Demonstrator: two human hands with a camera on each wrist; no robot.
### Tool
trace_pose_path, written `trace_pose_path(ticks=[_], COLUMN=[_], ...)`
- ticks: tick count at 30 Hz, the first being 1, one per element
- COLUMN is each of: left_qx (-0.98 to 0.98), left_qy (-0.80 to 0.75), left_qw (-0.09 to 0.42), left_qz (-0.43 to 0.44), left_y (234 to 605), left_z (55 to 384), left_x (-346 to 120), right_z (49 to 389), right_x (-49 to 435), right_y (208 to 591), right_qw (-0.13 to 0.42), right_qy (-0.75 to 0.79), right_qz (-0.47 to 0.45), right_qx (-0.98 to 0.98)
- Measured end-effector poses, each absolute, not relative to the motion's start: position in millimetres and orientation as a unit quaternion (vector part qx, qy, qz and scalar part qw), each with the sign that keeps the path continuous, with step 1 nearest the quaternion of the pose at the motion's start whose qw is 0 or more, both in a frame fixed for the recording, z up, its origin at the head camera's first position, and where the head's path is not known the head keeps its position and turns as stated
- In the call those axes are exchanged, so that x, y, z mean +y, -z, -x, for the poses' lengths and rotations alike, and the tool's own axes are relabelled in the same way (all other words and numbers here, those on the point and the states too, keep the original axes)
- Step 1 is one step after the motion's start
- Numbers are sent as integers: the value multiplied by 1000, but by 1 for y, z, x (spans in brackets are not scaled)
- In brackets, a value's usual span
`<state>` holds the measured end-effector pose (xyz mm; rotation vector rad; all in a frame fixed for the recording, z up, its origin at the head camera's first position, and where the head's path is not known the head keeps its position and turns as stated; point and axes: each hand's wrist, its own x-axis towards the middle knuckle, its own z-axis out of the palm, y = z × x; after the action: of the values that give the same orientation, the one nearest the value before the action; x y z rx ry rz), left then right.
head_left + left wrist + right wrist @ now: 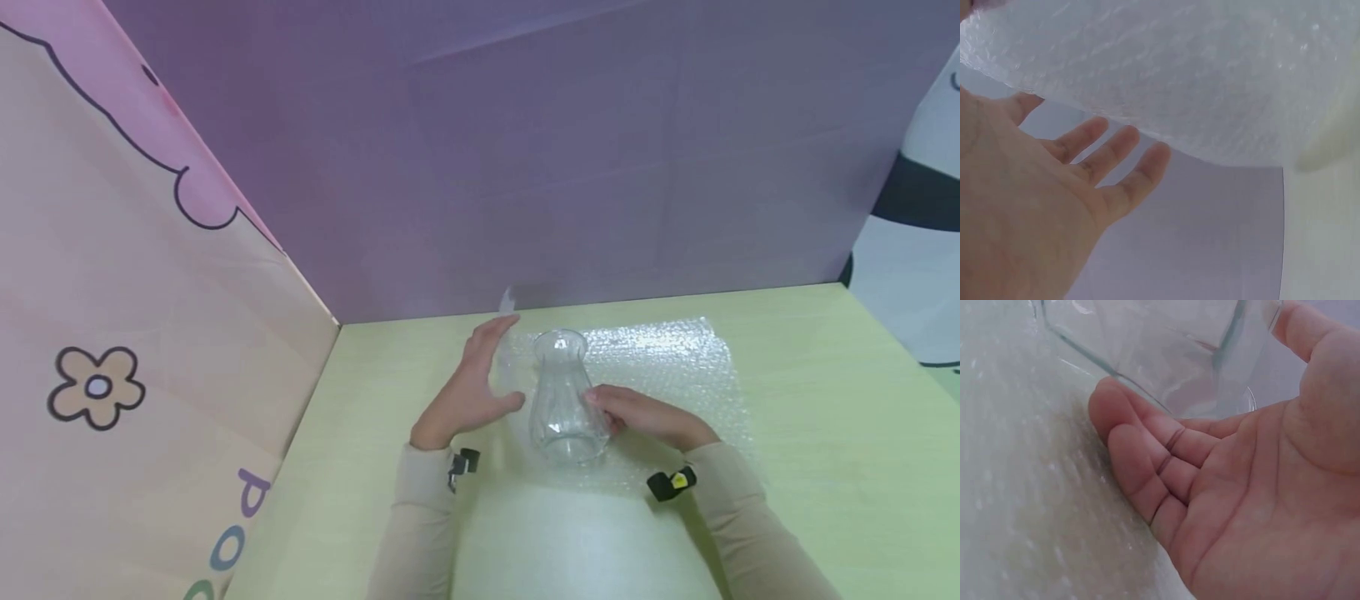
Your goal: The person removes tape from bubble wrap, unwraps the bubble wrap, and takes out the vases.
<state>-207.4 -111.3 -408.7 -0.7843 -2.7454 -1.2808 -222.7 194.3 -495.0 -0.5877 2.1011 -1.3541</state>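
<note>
A clear glass vase (561,387), with a flared mouth and a wider base, is tilted over a sheet of bubble wrap (697,367) in the head view. My right hand (648,415) grips its right side, thumb on the glass and fingers curled beneath; the right wrist view shows the glass (1147,344) against these fingers (1132,456). To the left of the vase, my left hand (472,387) is spread, thumb apart from the fingers. Its fingertips (1157,153) lie at the edge of the raised wrap (1166,75); whether they touch it, I cannot tell.
The bubble wrap lies on a pale yellow-green table (360,433). A purple backdrop (525,167) rises behind the table, and a printed panel (172,333) with a flower and letters stands on the left. Another printed panel (907,267) is at the right.
</note>
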Motion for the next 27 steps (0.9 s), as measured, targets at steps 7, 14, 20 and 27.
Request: trace_pose_path(ticks=[7, 14, 20, 27], left_qx=[-884, -889, -886, -878], left_qy=[403, 402, 405, 424], left_qw=[-3, -12, -13, -10], left_qz=[237, 219, 226, 223], left_y=[405, 405, 405, 408], left_z=[206, 204, 205, 207], left_x=[-121, -127, -129, -131], right_z=[222, 222, 223, 223], right_x=[195, 195, 194, 194], right_y=[496, 496, 496, 497], right_qw=[284, 283, 281, 284], right_qy=[507, 506, 511, 513], right_qz=[225, 222, 229, 229], right_qx=[782, 784, 779, 777])
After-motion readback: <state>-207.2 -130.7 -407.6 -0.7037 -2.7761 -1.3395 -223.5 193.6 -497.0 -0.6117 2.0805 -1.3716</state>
